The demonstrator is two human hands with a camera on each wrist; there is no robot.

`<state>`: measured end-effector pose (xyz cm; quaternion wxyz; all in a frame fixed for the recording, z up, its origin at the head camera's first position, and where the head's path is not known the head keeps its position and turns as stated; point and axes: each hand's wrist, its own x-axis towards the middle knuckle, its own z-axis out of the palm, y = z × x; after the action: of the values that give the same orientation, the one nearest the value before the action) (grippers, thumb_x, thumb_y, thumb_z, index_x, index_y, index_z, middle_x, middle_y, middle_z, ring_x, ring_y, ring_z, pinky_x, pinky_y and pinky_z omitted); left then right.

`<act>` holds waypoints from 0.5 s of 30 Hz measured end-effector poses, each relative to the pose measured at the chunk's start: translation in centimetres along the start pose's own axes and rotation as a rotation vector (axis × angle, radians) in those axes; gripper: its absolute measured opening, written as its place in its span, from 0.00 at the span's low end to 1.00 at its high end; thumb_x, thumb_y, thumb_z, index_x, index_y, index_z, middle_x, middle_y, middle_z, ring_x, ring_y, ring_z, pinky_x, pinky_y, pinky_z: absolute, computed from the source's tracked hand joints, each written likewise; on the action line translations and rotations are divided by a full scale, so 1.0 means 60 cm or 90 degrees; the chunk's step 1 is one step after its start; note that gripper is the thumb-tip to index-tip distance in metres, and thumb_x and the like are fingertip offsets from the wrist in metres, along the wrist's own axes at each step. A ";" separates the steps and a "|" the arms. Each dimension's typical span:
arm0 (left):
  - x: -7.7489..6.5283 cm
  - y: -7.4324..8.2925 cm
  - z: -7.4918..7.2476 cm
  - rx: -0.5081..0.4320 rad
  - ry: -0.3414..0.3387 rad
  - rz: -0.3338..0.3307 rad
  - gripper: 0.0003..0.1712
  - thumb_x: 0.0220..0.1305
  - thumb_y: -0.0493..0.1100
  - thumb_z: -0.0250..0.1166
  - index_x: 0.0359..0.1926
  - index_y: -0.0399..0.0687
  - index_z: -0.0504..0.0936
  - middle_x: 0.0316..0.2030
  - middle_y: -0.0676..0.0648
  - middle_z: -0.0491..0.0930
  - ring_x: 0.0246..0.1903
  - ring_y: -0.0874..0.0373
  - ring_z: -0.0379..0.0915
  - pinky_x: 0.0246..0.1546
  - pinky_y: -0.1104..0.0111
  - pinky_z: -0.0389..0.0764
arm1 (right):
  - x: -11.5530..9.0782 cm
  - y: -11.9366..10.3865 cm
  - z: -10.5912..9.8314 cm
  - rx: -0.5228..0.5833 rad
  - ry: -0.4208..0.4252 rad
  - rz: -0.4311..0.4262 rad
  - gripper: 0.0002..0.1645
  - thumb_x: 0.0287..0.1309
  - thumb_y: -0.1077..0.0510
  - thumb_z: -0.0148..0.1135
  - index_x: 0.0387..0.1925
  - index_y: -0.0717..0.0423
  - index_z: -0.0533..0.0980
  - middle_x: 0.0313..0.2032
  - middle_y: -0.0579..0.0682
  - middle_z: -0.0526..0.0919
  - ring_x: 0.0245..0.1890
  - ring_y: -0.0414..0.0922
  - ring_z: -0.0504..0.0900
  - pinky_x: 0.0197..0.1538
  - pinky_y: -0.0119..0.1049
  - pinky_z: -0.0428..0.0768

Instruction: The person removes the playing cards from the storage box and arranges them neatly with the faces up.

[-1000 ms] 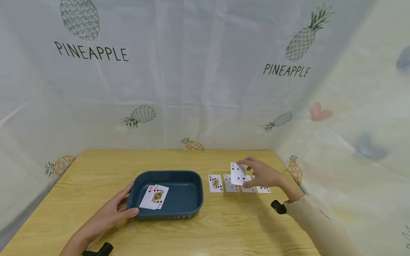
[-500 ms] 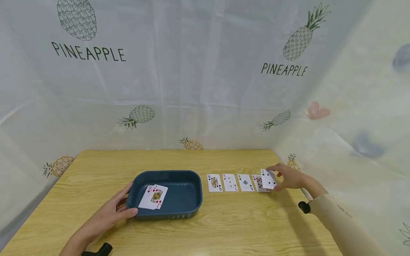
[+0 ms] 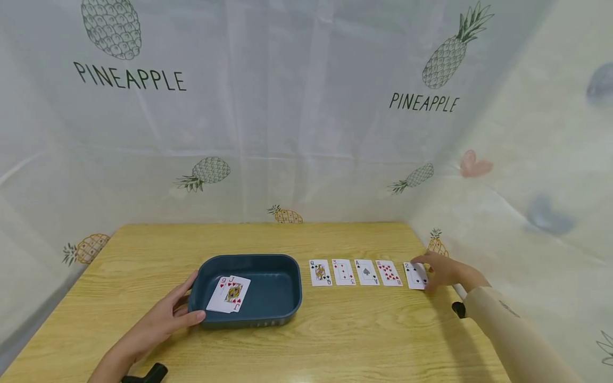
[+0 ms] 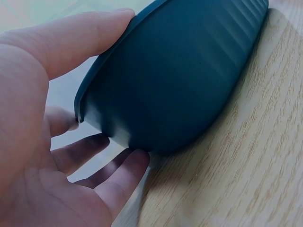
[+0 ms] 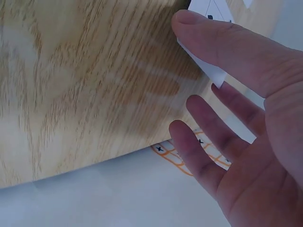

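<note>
In the head view, my right hand [image 3: 442, 270] is at the right end of a row of cards, holding a playing card [image 3: 414, 276] marked 2 with black pips by its right side. The right wrist view has the thumb on one edge of this card and the index fingertip at its corner, while the other fingers spread free. My left hand [image 3: 165, 314] holds the left end of a dark blue tray [image 3: 282, 318], thumb at the rim and fingertips against the outer wall. A jack of hearts [image 3: 235, 294] overlaps a red nine [image 3: 218, 300] inside the tray.
Right of the tray, a face-up row has a black queen [image 3: 321, 273], a three of diamonds [image 3: 343, 272], an ace of spades [image 3: 366, 272] and a red-pip card [image 3: 389, 273]. The wooden table [image 3: 306, 351] meets pineapple-print curtains [image 3: 268, 106] at the back and sides.
My right hand has carried the 2 card rightward and down, from above the row to beyond its right end. The left hand and the tray have stayed put.
</note>
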<state>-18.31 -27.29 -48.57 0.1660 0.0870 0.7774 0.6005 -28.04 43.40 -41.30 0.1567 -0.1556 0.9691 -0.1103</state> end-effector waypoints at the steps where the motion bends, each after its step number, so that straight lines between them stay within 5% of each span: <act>1: 0.000 0.001 0.000 0.002 0.001 0.000 0.57 0.77 0.46 0.67 0.87 0.56 0.33 0.83 0.28 0.41 0.77 0.28 0.55 0.58 0.71 0.80 | 0.002 0.000 0.001 0.005 -0.004 0.011 0.49 0.48 0.62 0.84 0.72 0.61 0.73 0.67 0.74 0.68 0.55 0.65 0.80 0.54 0.65 0.79; 15: -0.001 0.007 0.000 0.009 0.004 0.001 0.58 0.76 0.46 0.67 0.87 0.56 0.33 0.83 0.28 0.41 0.77 0.28 0.55 0.55 0.78 0.77 | 0.032 0.007 0.014 0.010 -0.023 0.044 0.52 0.46 0.64 0.81 0.75 0.58 0.71 0.62 0.67 0.70 0.48 0.58 0.71 0.48 0.54 0.77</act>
<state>-18.26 -27.20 -48.17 0.1624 0.0869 0.7822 0.5952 -29.60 43.01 -42.71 0.1787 -0.1224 0.9701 -0.1093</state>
